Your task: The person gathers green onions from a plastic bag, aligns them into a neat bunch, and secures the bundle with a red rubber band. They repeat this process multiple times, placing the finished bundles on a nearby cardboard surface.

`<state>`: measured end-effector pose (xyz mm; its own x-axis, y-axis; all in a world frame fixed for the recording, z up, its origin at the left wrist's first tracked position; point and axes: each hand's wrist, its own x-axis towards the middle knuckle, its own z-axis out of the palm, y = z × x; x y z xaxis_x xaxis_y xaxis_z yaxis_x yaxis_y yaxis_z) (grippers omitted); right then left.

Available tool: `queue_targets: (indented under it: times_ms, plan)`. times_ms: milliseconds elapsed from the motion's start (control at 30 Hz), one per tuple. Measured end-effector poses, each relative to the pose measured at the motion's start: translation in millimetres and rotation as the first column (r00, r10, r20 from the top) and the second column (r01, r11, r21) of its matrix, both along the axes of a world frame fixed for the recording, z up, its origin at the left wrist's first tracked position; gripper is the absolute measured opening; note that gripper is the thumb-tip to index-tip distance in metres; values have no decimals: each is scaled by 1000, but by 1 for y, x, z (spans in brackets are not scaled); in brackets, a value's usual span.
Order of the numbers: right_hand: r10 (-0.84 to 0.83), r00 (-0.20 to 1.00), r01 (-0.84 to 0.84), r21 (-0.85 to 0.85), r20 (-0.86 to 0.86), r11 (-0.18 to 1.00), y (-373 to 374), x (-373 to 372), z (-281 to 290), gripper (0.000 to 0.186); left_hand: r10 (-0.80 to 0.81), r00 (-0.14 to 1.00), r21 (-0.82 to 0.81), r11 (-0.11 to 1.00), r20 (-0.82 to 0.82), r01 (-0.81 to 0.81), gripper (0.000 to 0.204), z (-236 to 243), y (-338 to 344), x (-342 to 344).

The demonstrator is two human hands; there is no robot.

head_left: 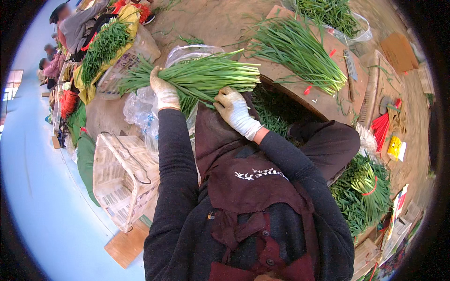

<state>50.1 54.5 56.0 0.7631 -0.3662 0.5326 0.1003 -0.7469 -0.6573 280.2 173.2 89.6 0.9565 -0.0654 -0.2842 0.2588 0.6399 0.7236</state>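
A thick bunch of garlic chives (211,72) lies crosswise over my lap, its pale cut ends to the right and leafy tips to the left. My left hand (165,89), in a white glove, is closed round the leafy part, thumb on top. At the lower edge, nearer the stem ends, my right hand (234,112) has its gloved fingers curled against the stalks. A thin stalk end shows beside its fingertips. Below the bunch are clear plastic bags (143,117) and more leaves, partly hidden.
Another pile of chives (300,54) rests on a board (354,100) at the right, beside a knife (349,65). A white plastic basket (124,180) stands at my left. Red-tied chives (368,187) lie near my right knee, with red ties (380,131) beyond. Other people sit far left.
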Motion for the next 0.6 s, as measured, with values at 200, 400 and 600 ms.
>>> queue_targets:
  times_ms: [200, 400, 600]
  plan:
    - [51, 973, -24, 118, -224, 993, -29, -34, 15, 13, 45, 999, 22, 999, 4, -45, 8, 0, 4, 1]
    - [105, 923, 21, 321, -371, 947, -67, -89, 12, 12, 28, 999, -3, 1000, -32, -29, 11, -16, 10, 15]
    - [-53, 946, 76, 61, -319, 995, -100, -138, -39, 7, 37, 999, 24, 999, -19, -36, 13, -27, 18, 17]
